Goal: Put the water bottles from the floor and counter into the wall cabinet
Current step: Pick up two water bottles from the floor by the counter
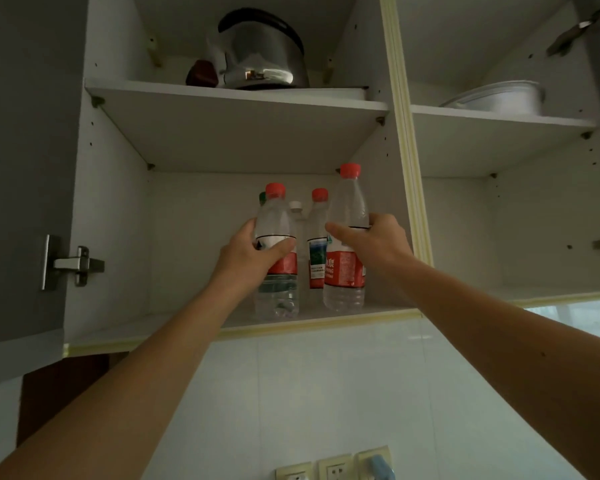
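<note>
Fingers [284, 244] of the left hand [253, 252] are curled around a red-capped water bottle [277, 271] being stood on the lower shelf [187, 323] of the open wall cabinet [111, 202]. A second red-capped bottle [347, 244] is gripped by the right hand [374, 239], just right of the first. Three more bottles [316, 244] are seen upright behind them; a steel kettle [262, 53] is kept on the upper shelf.
</note>
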The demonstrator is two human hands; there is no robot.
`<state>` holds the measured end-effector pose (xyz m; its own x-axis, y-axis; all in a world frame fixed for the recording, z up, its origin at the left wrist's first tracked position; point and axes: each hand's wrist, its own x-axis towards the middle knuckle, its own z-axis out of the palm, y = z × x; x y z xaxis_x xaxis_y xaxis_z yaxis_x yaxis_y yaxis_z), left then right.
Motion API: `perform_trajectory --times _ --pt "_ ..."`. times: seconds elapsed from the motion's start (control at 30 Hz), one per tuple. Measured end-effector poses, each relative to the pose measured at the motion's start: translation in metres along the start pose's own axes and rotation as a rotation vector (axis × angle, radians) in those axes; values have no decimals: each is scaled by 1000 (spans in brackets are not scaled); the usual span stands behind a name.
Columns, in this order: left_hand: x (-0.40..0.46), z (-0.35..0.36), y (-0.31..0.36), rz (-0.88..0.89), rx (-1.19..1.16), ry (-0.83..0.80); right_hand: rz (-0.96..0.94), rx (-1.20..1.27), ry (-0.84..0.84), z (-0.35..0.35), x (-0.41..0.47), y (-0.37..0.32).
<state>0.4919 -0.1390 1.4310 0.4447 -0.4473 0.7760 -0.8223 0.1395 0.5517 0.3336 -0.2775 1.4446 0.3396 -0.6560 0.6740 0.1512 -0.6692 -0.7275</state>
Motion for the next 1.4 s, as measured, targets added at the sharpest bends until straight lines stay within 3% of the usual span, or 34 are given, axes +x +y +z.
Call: perform_trajectory --times 0.2,0.33,0.5,0.9,1.27,1.4 --pt "3 -18 -6 -47 60 -173 -21 -107 -80 2 5 11" --pt "6 -22 -8 -102 41 -268 -44 -168 -220 6 0 22" --pt "8 -17 -6 -94 30 -302 -47 -223 -267 0 -5 33" --pt "15 38 -9 -16 137 -123 -43 -301 -159 -3 2 42" --pt "14 49 -9 -47 147 -63 -34 -318 -113 7 13 58" --pt "6 52 -3 -61 219 -9 -37 -406 -163 3 10 56"
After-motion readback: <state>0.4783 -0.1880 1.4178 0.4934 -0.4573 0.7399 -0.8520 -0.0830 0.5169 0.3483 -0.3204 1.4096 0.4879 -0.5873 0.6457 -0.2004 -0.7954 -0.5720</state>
